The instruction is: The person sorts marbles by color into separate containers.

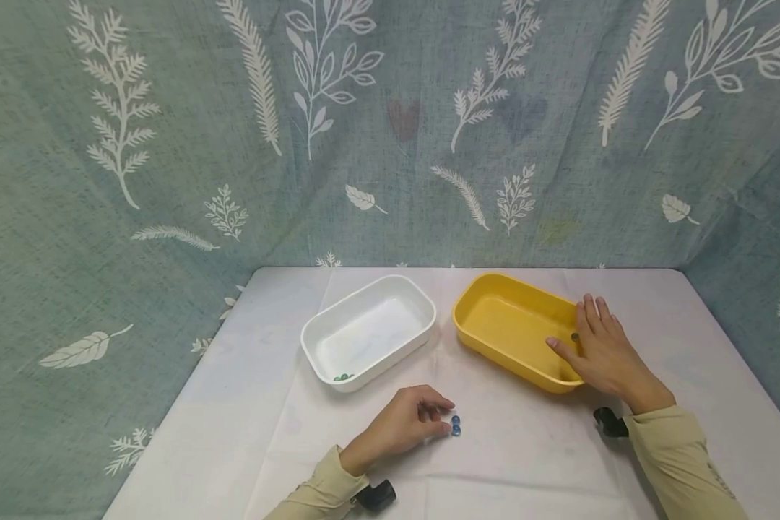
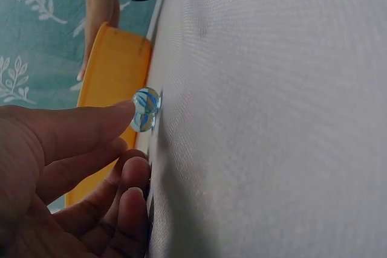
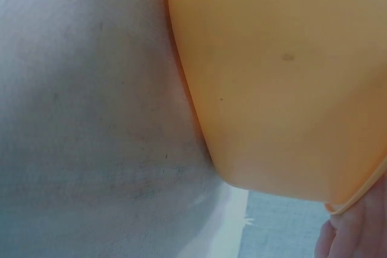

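Two blue-swirled glass marbles (image 1: 456,425) lie together on the white tablecloth. Beside them is my left hand (image 1: 403,426), its thumb tip at the nearer marble. The left wrist view shows the thumb (image 2: 91,126) against the clear marbles (image 2: 145,110), with the other fingers loosely bent below and not around them. My right hand (image 1: 607,357) rests over the right end of a yellow tray (image 1: 494,354), fingers extended along the rim and thumb spread over the inside. A dark marble (image 1: 575,336) shows in that tray by the hand, which partly covers that end.
A white tray (image 1: 370,332) stands left of the yellow one, with several green marbles (image 1: 344,377) in its near corner. Leaf-printed cloth (image 1: 390,180) hangs behind the table and at both sides. Each wrist carries a small black camera.
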Tool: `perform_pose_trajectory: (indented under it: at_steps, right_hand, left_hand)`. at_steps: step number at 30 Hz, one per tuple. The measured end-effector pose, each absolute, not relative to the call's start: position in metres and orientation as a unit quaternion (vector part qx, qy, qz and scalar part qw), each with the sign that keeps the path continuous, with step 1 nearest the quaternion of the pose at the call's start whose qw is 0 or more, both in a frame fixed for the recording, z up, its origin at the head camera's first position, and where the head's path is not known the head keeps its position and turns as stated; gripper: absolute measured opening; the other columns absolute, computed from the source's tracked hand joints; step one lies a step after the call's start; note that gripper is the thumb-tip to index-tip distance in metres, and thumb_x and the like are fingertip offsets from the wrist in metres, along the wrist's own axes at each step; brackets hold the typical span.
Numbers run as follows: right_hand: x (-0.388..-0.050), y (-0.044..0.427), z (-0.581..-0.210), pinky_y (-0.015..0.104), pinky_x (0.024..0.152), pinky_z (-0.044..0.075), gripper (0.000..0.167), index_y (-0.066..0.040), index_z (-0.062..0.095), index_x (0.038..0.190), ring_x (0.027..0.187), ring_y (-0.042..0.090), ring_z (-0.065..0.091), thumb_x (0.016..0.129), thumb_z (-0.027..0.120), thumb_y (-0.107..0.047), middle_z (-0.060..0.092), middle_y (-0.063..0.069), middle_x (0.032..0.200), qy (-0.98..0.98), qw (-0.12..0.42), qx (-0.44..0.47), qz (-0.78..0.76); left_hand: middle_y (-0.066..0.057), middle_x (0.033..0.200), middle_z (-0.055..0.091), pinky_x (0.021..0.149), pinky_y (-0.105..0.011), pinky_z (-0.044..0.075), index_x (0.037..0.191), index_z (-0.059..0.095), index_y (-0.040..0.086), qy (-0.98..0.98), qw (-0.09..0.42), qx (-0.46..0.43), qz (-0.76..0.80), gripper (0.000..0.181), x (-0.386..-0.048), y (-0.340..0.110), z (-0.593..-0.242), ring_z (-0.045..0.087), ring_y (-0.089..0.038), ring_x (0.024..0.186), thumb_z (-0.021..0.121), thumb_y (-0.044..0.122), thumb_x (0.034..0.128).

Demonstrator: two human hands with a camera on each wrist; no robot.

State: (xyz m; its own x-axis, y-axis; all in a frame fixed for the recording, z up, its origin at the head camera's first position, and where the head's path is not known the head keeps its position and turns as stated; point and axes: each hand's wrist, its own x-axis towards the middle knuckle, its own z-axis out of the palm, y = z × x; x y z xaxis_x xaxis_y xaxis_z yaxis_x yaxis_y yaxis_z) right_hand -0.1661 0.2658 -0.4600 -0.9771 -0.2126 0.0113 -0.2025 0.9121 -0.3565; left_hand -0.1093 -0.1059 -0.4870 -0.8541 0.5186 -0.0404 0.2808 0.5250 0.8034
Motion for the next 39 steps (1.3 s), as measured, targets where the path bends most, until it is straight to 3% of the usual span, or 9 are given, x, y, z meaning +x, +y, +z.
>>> perform_pose_trajectory:
  at_steps: [20,27,39]
  right_hand:
    - [-0.166,0.267,-0.461,0.074,0.123,0.008,0.105,0.015,0.002,0.159,0.157,0.055,-0.006,0.104,0.04,-0.066,-0.006,0.036,0.169,0.977,0.014,-0.106,-0.185]
    - [-0.166,0.267,-0.461,0.074,0.122,0.009,0.104,0.015,0.004,0.16,0.157,0.055,-0.005,0.104,0.04,-0.066,-0.005,0.036,0.169,0.978,0.015,-0.105,-0.182]
    - [-0.166,0.267,-0.461,0.074,0.123,0.007,0.105,0.014,0.002,0.16,0.157,0.054,-0.008,0.104,0.038,-0.067,-0.009,0.035,0.169,0.977,0.024,-0.104,-0.187]
  left_hand:
    - [-0.002,0.094,0.072,0.072,-0.015,0.05,0.1,0.081,0.008,0.878,0.109,0.249,0.393,0.015,-0.108,-0.096,-0.487,0.062,-0.003,0.079,0.083,0.011,0.0857]
    - [0.003,0.091,0.071,0.07,-0.013,0.047,0.097,0.081,0.012,0.889,0.09,0.25,0.372,0.012,-0.109,-0.094,-0.489,0.057,0.003,0.076,0.083,0.015,0.0862]
    - [0.007,0.088,0.075,0.069,-0.017,0.051,0.098,0.081,0.015,0.883,0.093,0.198,0.416,0.01,-0.117,-0.102,-0.488,0.059,0.004,0.076,0.079,0.018,0.0897]
